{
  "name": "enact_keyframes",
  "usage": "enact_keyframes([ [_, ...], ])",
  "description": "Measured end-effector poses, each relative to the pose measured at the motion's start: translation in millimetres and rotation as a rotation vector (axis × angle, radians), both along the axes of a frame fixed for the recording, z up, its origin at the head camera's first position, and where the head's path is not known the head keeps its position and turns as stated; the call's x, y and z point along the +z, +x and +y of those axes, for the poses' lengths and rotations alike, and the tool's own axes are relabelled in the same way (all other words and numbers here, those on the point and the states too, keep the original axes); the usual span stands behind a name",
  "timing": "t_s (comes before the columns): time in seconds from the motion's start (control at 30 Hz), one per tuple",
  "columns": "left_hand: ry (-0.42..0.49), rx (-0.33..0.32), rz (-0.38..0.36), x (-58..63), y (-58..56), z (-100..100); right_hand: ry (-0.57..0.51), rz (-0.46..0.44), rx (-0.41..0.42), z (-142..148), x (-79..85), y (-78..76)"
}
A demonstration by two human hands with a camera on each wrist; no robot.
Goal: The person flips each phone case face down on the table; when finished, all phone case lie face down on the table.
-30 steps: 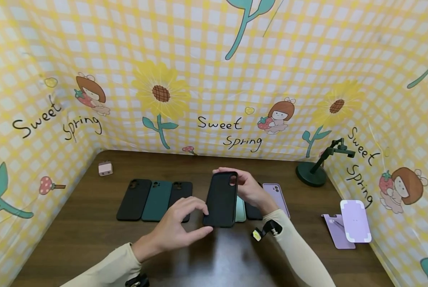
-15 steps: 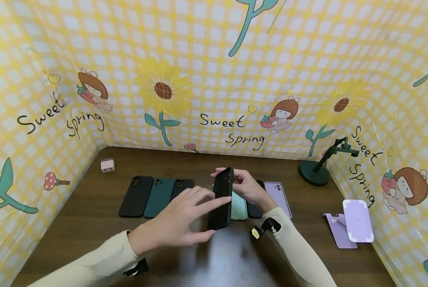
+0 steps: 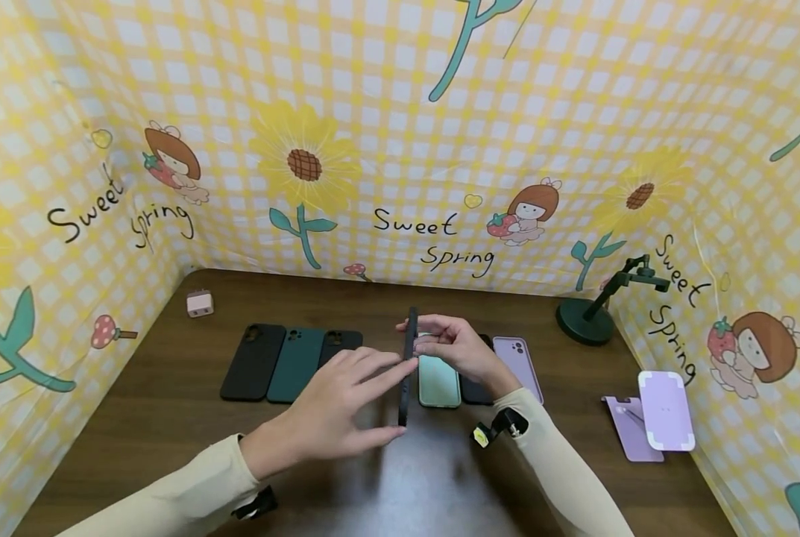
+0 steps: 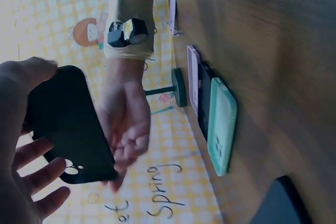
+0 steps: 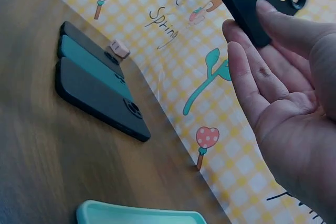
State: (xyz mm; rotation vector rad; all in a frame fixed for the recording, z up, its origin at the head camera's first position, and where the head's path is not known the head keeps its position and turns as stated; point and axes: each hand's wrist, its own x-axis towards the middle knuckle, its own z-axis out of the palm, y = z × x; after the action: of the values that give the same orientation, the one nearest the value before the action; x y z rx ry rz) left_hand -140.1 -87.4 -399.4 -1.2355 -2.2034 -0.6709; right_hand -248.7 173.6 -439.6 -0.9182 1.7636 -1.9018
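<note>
A black phone case (image 3: pixel 406 388) is held up above the table, turned edge-on in the head view. Its flat face with the camera cutout shows in the left wrist view. My right hand (image 3: pixel 463 347) pinches its upper side between thumb and fingers. My left hand (image 3: pixel 335 406) holds it from the left, thumb at the lower corner and fingertips along the side. Behind it lies a mint case (image 3: pixel 440 384), beside a dark case (image 3: pixel 476 388) and a lilac case (image 3: pixel 519 369). To the left lie a black case (image 3: pixel 252 362), a teal case (image 3: pixel 297 365) and another dark case (image 3: pixel 339 341).
A white charger plug (image 3: pixel 200 303) sits at the table's back left. A dark green stand (image 3: pixel 584 321) is at the back right, with a lilac folding stand (image 3: pixel 666 410) nearer the right edge. Patterned cloth (image 3: pixel 400 149) walls the table (image 3: pixel 138 425) at the back and sides.
The black case has turned from showing its inside to standing edge-on, uncovering more of the mint case. My left hand has moved right, its fingers now along the case's side.
</note>
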Motion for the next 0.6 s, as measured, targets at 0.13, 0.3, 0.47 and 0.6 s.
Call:
enact_keyframes([
  [0.13,0.105,0.062,-0.051,-6.9,0.7,-10.6,0.019,0.024,-0.013,6.8,4.9,-3.7],
  [0.3,0.188,0.129,-0.127,-20.8,4.2,-17.0,0.007,0.023,-0.066,11.9,13.2,-6.6],
  [0.47,0.166,0.179,-0.157,-37.4,11.8,-14.2,-0.011,0.003,-0.085,10.9,15.1,-6.5],
  [0.6,0.137,0.205,-0.148,-45.3,12.3,-12.2,0.0,-0.012,-0.106,10.9,11.4,-7.8],
])
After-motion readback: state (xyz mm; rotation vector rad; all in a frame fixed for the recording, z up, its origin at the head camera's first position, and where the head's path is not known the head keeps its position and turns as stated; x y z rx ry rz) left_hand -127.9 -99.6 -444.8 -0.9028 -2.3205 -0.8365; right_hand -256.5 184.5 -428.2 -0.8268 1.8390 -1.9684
